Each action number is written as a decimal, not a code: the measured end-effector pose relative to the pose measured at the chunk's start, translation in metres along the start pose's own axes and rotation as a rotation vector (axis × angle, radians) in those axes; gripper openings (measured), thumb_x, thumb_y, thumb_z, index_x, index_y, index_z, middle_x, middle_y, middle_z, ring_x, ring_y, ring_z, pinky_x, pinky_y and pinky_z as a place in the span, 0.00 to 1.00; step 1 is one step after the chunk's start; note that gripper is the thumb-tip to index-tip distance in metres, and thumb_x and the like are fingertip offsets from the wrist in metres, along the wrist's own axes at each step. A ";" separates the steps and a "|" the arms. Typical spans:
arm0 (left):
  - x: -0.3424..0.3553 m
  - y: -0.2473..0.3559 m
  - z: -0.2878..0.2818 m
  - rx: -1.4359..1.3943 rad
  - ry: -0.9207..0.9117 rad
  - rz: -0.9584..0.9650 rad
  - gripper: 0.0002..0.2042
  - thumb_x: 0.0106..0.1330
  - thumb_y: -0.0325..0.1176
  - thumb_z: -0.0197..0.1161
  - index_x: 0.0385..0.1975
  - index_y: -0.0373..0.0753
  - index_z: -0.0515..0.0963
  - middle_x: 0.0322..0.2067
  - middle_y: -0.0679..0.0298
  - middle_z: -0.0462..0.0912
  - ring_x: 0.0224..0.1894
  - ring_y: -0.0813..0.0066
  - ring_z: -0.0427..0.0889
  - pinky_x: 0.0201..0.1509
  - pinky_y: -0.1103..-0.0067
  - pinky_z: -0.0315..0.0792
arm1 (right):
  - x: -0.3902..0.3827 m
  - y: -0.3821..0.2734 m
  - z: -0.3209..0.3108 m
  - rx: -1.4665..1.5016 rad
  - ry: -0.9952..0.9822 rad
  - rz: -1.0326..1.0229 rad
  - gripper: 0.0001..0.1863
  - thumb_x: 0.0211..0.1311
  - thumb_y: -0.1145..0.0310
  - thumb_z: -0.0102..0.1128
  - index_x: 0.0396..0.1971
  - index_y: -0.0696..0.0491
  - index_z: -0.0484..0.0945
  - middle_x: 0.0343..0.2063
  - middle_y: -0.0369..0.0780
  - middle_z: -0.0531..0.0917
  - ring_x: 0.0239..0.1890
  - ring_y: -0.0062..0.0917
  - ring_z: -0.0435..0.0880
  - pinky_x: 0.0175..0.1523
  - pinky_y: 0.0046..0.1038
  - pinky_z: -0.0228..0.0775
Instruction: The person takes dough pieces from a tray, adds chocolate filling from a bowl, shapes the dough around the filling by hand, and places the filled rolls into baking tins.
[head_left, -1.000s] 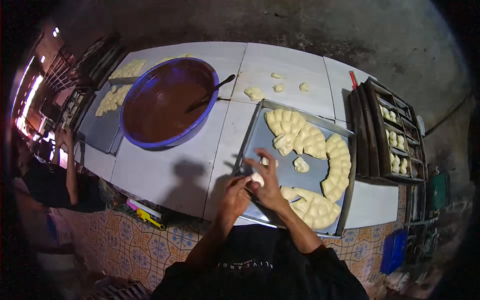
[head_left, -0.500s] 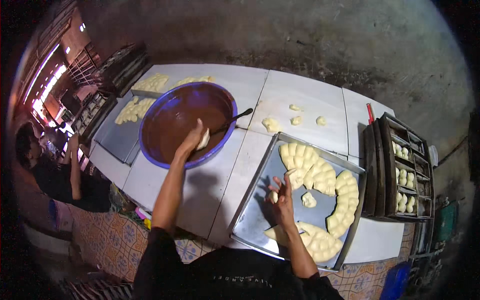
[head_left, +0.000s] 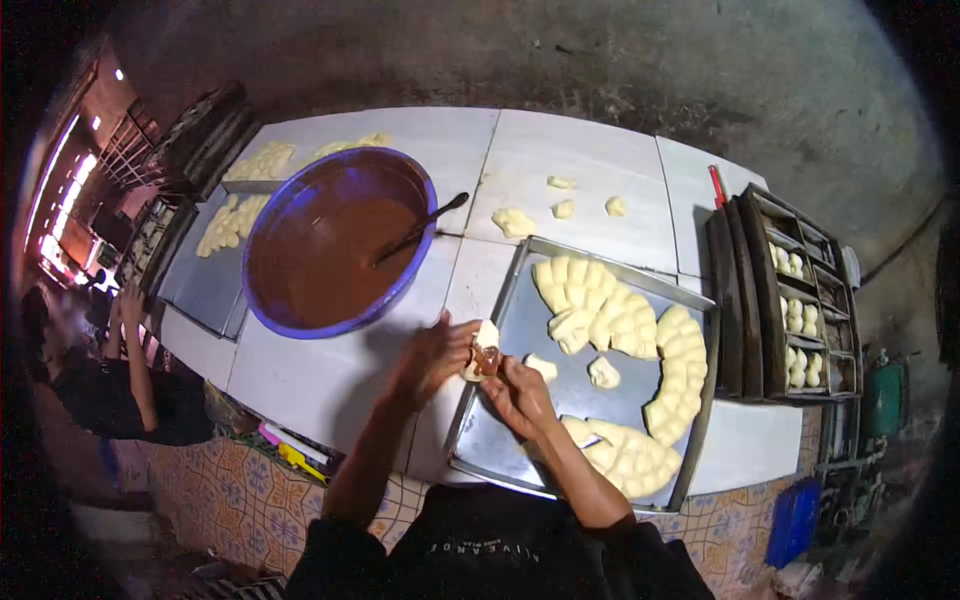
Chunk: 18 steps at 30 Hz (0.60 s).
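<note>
Back from the bowl (head_left: 335, 240), my left hand (head_left: 432, 355) joins my right hand (head_left: 518, 392); both pinch the filled dough piece (head_left: 483, 352). Best sealed gently over the tray (head_left: 500, 430).

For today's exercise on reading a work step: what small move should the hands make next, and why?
Probably fold the dough piece shut over the brown filling: both the left hand and right hand hold it open, filling exposed, above the tray.

A single head-worn fisheye view looks steeply down at a white table (head_left: 560, 190), its far edge toward twelve o'clock. The person's forearms enter from six o'clock; the hands sit close, near centre. Straight edges bend toward the dark rim.
</note>
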<state>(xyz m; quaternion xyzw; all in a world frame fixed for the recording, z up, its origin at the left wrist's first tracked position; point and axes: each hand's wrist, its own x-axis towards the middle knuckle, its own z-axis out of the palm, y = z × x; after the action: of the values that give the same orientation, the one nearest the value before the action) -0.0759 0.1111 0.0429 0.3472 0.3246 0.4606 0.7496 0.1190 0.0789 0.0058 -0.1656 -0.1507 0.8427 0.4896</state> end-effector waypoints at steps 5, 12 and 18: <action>-0.016 -0.042 0.059 0.102 0.379 0.045 0.21 0.68 0.29 0.53 0.59 0.27 0.67 0.49 0.56 0.77 0.51 0.71 0.75 0.59 0.79 0.64 | -0.024 -0.002 -0.017 -0.766 0.213 -0.377 0.20 0.62 0.70 0.60 0.52 0.61 0.73 0.45 0.41 0.76 0.42 0.25 0.76 0.45 0.23 0.70; -0.048 -0.053 0.074 0.746 0.139 0.101 0.20 0.60 0.16 0.54 0.55 0.30 0.71 0.51 0.57 0.74 0.49 0.75 0.76 0.51 0.82 0.71 | -0.057 -0.015 -0.020 -1.749 -0.146 -0.800 0.26 0.51 0.78 0.64 0.53 0.51 0.76 0.49 0.44 0.71 0.47 0.39 0.71 0.51 0.33 0.66; -0.055 -0.071 0.081 0.397 0.071 0.213 0.13 0.65 0.26 0.59 0.46 0.25 0.74 0.41 0.57 0.74 0.49 0.58 0.79 0.51 0.74 0.79 | -0.069 -0.035 0.000 -1.010 0.094 -0.609 0.13 0.50 0.82 0.62 0.38 0.58 0.81 0.50 0.45 0.71 0.50 0.32 0.75 0.55 0.30 0.68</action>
<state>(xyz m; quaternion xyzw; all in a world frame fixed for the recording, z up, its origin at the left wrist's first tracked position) 0.0021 0.0197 0.0384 0.5038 0.3967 0.4760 0.6019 0.1776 0.0352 0.0296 -0.3646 -0.5521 0.4797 0.5763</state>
